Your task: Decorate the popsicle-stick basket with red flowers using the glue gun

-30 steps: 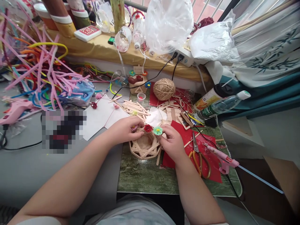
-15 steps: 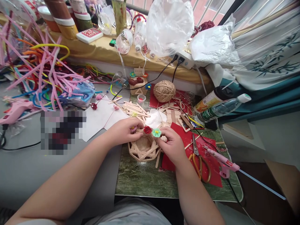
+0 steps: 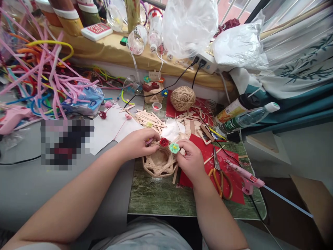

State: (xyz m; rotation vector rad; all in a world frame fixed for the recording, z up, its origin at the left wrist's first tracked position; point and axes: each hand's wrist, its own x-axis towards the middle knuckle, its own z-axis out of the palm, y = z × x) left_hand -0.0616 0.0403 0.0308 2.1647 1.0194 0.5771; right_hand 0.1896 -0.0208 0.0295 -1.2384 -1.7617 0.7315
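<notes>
A twine-wound basket point(image 3: 159, 166) with an angular rim sits on the green wood-patterned board. My left hand point(image 3: 139, 143) is closed at its far-left side, fingers bent over the rim beside a small pink flower point(image 3: 148, 141). Part of the rim is hidden by those fingers. On the basket's far edge is a red rose-like flower point(image 3: 164, 142), between the two hands. My right hand point(image 3: 191, 159) pinches a mint-green flower with a yellow centre point(image 3: 174, 148), just right of the red one. Whether the green flower touches the basket I cannot tell.
Scissors point(image 3: 218, 173) and a pink glue gun point(image 3: 248, 178) lie on red paper point(image 3: 194, 142) at right. Craft sticks point(image 3: 151, 119), a twine ball point(image 3: 182, 98) and a bottle point(image 3: 244, 119) stand beyond. Pink pipe cleaners point(image 3: 56, 81) heap at left. A black cord point(image 3: 166, 87) crosses behind.
The view has shifted slightly. The green flower in my right hand is turned a little more toward me and sits slightly apart from the red flower. My left hand stays at the basket.
</notes>
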